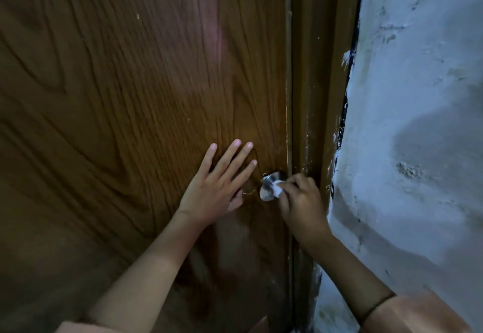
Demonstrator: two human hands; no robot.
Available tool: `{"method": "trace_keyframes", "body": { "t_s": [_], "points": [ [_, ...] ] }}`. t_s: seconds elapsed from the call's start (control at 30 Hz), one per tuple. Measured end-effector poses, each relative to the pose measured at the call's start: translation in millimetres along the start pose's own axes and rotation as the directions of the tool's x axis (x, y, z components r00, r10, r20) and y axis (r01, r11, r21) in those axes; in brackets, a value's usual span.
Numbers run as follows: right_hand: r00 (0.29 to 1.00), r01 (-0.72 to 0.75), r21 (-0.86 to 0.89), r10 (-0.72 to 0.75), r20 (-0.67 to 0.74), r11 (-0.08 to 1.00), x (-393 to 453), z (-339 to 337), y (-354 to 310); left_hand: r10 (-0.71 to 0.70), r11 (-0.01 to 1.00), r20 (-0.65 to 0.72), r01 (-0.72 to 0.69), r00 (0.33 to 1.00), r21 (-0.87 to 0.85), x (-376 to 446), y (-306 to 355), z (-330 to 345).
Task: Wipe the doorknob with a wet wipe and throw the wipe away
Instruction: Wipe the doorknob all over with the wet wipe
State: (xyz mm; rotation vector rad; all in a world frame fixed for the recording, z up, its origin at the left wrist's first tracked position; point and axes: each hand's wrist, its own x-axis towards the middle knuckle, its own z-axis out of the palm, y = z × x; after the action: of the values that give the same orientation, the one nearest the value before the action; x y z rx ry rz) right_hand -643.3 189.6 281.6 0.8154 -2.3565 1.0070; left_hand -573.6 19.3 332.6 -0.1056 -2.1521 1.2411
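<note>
A silver metal doorknob [269,186] sticks out of the brown wood-grain door [130,97] near its right edge. My right hand [300,199] is closed over the knob's front and grips a small white wet wipe [277,191], pressed against the metal. Only a bit of the wipe shows between my fingers. My left hand [217,183] lies flat on the door just left of the knob, fingers spread and holding nothing.
The brown door frame [313,97] runs down right of the door. Beyond it stands a rough white plaster wall [418,123] with dark stains along its edge. No bin is in view.
</note>
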Motion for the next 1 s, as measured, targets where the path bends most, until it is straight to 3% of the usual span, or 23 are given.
{"method": "trace_keyframes", "body": {
  "t_s": [0.07,0.13,0.2,0.27,0.33,0.43,0.5,0.6,0.7,1.0],
  "points": [
    [0.973,-0.232,0.186,0.227,0.046,0.955,13.4,-2.0,7.4,0.000,1.000,-0.001,0.000,1.000,0.006,0.1,-1.4,0.3],
    [0.892,-0.451,0.279,0.416,0.178,0.848,26.3,-5.3,13.4,0.000,1.000,-0.002,0.000,1.000,0.013,-1.0,-1.6,0.5],
    [0.871,-0.488,0.283,0.444,0.208,0.825,31.3,-7.3,9.4,-0.004,1.000,-0.001,0.004,1.000,0.012,-2.5,-1.1,0.6],
    [0.920,-0.382,0.232,0.347,0.181,0.894,30.0,-8.5,-1.6,-0.012,1.000,-0.001,0.012,1.000,0.003,-2.4,-0.8,1.4],
    [0.966,-0.159,-0.008,0.157,0.207,0.987,24.4,-3.5,-11.5,-0.012,1.000,0.002,0.012,1.000,-0.002,-1.9,-1.0,1.6],
    [0.981,0.089,-0.247,-0.041,0.192,0.965,18.4,-1.6,-15.8,-0.004,1.000,0.009,0.004,1.000,-0.005,-1.9,0.8,1.3],
    [0.989,0.099,-0.264,-0.066,0.132,0.959,17.6,-2.3,-13.7,-0.005,1.000,0.013,0.005,1.000,-0.007,-1.8,1.4,1.3],
    [0.976,-0.143,-0.039,0.148,0.163,0.989,24.9,-5.5,-5.2,-0.008,1.000,0.021,0.008,1.000,-0.004,-0.4,-0.2,0.9],
    [0.929,-0.367,0.260,0.341,0.142,0.893,26.3,-11.8,6.4,-0.037,0.999,0.028,0.038,0.999,-0.032,-1.5,0.7,-0.6],
    [0.899,-0.427,0.483,0.417,0.135,0.764,13.9,-34.3,19.1,-0.165,0.952,0.063,0.176,0.984,-0.249,2.6,25.0,-9.7]
  ]
}}
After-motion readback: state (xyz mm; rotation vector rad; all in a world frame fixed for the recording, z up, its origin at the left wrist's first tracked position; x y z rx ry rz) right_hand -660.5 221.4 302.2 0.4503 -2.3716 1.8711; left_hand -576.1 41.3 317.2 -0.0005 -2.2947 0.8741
